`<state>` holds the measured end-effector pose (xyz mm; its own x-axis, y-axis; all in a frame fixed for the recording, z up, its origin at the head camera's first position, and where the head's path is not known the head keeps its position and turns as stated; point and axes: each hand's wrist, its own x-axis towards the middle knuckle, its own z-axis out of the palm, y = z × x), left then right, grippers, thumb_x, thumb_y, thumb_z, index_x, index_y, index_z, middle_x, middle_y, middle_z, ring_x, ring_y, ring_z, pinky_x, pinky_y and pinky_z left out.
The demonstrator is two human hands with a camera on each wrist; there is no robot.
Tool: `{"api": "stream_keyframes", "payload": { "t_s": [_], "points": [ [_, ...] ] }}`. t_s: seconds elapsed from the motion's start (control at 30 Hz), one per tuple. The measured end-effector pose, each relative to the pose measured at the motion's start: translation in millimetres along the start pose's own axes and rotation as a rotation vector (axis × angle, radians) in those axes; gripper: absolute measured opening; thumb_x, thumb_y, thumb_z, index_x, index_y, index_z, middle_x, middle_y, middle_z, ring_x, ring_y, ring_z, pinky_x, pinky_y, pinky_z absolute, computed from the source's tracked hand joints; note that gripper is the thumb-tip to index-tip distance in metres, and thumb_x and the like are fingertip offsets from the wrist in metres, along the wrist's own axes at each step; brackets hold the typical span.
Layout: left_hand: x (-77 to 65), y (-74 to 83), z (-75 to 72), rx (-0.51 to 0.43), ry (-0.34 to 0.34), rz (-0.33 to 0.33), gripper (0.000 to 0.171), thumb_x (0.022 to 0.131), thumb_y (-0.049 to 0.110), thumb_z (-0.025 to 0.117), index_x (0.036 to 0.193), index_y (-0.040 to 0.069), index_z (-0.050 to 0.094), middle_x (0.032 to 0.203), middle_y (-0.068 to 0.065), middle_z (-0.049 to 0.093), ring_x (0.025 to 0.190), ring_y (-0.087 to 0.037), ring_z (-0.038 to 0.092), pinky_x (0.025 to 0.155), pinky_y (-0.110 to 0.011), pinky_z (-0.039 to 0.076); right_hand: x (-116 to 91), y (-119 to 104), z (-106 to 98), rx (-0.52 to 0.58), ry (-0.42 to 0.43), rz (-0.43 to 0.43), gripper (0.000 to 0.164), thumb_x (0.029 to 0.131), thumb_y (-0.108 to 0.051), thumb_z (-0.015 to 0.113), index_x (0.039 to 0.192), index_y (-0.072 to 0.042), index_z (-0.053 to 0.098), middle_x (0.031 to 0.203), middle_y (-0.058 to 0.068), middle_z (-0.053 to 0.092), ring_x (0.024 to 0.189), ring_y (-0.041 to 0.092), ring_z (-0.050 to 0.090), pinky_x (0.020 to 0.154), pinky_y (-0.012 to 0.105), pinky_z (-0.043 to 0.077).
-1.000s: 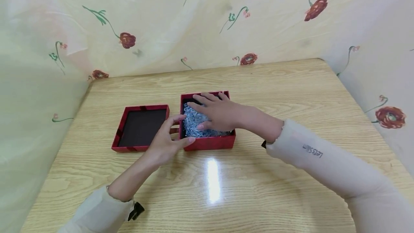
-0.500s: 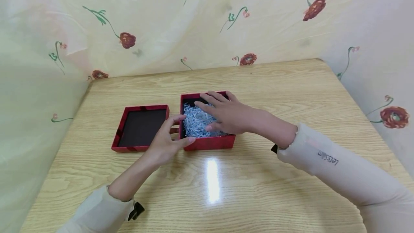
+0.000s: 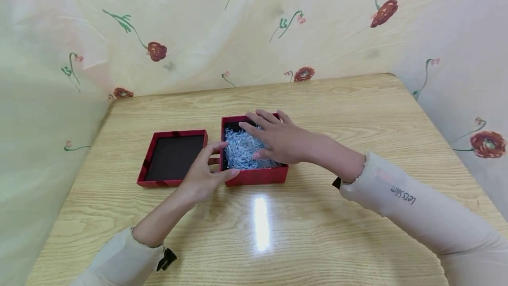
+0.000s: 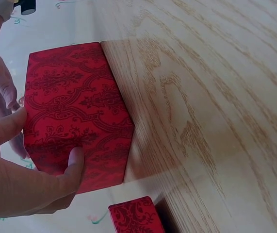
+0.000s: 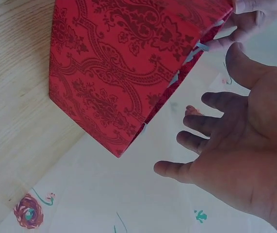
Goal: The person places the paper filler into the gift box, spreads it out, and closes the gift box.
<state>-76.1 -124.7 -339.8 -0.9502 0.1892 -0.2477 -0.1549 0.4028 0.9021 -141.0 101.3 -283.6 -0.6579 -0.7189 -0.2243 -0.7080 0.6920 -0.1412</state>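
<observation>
A red box (image 3: pixel 258 177) with a dark patterned cover stands on the table, filled with pale blue shredded paper (image 3: pixel 239 150). My left hand (image 3: pixel 201 176) holds the box at its near left corner, thumb on the front and fingers on the left side; the left wrist view shows a fingertip (image 4: pixel 76 156) pressed on the patterned wall. Over the right part of the box is my right hand (image 3: pixel 279 141), palm down with fingers spread, covering some of the paper. In the right wrist view this hand (image 5: pixel 235 136) faces the box opening, apart from the box.
Left of the box lies a shallow red lid (image 3: pixel 172 158), its black inside facing up. The wooden table (image 3: pixel 337 109) ends at a flowered cloth (image 3: pixel 190 25) behind and at both sides. Light glares on the tabletop in front of the box.
My right hand has shifted to the right and uncovered more of the shredded paper, then stayed nearly still. My left hand and the lid have kept their places.
</observation>
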Motion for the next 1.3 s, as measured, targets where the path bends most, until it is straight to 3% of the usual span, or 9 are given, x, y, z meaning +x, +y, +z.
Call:
{"api": "stream_keyframes", "payload": {
  "t_s": [0.2,0.63,0.9,1.3],
  "points": [
    [-0.9,-0.1,0.1,0.006,0.003,0.007,0.07,0.085,0.022,0.075,0.144,0.021,0.038,0.145,-0.008,0.035,0.128,-0.038,0.041,0.098,-0.046,0.047,-0.5,-0.7,-1.9,0.005,0.0,0.003,0.079,0.095,-0.048,0.055,0.156,-0.02,0.014,0.161,0.01,0.005,0.147,0.032,0.001,0.112,0.065,0.006],
    [-7.1,-2.3,-10.6,0.02,0.019,0.091,0.062,0.09,0.028,0.068,0.144,0.015,0.039,0.144,-0.011,0.033,0.13,-0.034,0.035,0.104,-0.05,0.039,0.6,-6.0,-9.7,0.034,0.047,-0.011,0.078,0.096,-0.049,0.052,0.156,-0.02,0.01,0.162,0.007,0.004,0.147,0.03,0.0,0.115,0.059,0.007],
    [-11.0,-4.4,-23.1,0.061,0.073,0.038,0.056,0.093,0.034,0.063,0.143,0.017,0.042,0.141,-0.01,0.037,0.131,-0.032,0.039,0.105,-0.052,0.038,3.4,-9.6,-11.4,0.074,0.043,-0.006,0.078,0.096,-0.049,0.052,0.156,-0.021,0.01,0.161,0.007,0.006,0.147,0.03,0.001,0.116,0.057,0.008],
    [-14.9,-2.4,-45.8,0.139,0.155,-0.075,0.056,0.098,0.038,0.055,0.145,0.011,0.039,0.146,-0.012,0.034,0.133,-0.03,0.037,0.105,-0.051,0.037,10.7,-13.7,-12.5,0.242,0.015,-0.005,0.075,0.097,-0.047,0.051,0.156,-0.022,0.013,0.161,0.007,0.01,0.147,0.03,0.003,0.116,0.055,0.01]
  ]
}}
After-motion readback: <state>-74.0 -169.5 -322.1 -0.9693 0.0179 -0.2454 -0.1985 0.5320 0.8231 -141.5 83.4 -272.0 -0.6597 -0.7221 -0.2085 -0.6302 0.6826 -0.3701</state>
